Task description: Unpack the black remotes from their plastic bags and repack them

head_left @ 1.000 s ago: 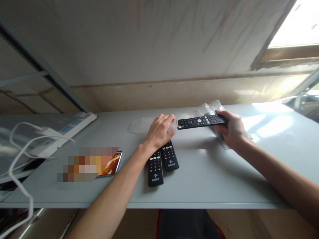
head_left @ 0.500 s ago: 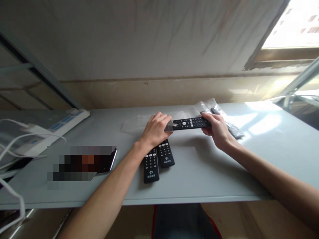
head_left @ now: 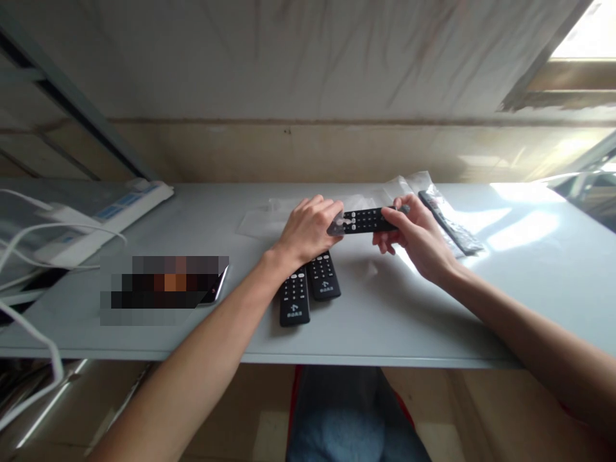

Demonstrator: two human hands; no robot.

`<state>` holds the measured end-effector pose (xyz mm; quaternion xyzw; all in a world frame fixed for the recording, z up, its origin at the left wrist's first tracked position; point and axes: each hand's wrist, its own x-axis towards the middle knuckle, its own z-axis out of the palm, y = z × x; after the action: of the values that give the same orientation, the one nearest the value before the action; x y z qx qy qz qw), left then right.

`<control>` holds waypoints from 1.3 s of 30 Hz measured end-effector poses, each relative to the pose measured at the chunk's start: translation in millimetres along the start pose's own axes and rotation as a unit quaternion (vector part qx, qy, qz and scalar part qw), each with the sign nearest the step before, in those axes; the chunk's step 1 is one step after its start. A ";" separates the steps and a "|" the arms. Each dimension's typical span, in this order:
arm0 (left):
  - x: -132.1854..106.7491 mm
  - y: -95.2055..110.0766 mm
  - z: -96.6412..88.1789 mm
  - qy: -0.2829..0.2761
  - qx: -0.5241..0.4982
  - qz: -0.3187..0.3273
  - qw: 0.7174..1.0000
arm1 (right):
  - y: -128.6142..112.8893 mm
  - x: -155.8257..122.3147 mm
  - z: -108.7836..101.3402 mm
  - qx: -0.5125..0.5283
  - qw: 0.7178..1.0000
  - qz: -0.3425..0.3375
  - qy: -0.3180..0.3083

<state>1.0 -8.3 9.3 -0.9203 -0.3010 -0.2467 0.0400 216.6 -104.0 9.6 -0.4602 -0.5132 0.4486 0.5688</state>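
Note:
A black remote control (head_left: 370,220) is held level above the table between my two hands. My left hand (head_left: 312,226) is closed around its left end, gripping a clear plastic sleeve (head_left: 339,222) that covers that end. With thumb and fingers, my right hand (head_left: 409,231) pinches the bare right end. Below my left hand lie two more black remotes, a left one (head_left: 294,301) and a right one (head_left: 325,277), their upper parts hidden by my hand and forearm. Beyond my right hand a bagged remote (head_left: 450,221) rests on the table.
Flat clear plastic bags (head_left: 260,220) lie behind my left hand. A phone (head_left: 217,289), partly blurred out, is at the left on the grey table (head_left: 409,333). Further left are a white power strip (head_left: 120,215) and white cables (head_left: 52,350). A wall stands behind.
The remote's uncovered length between my hands is shorter, and the sleeve covers more of its left end. My right hand's fingers have loosened and shifted on it. The view has tilted down.

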 end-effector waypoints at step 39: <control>0.5 2.0 -9.5 -0.030 0.012 -0.029 0.999 | -4.2 -3.9 1.6 -0.085 0.995 -0.008 -0.045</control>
<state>-1.5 -11.7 18.0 -0.9175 -0.3316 -0.2169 0.0347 214.8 -108.5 13.1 -0.4822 -0.5784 0.4189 0.5074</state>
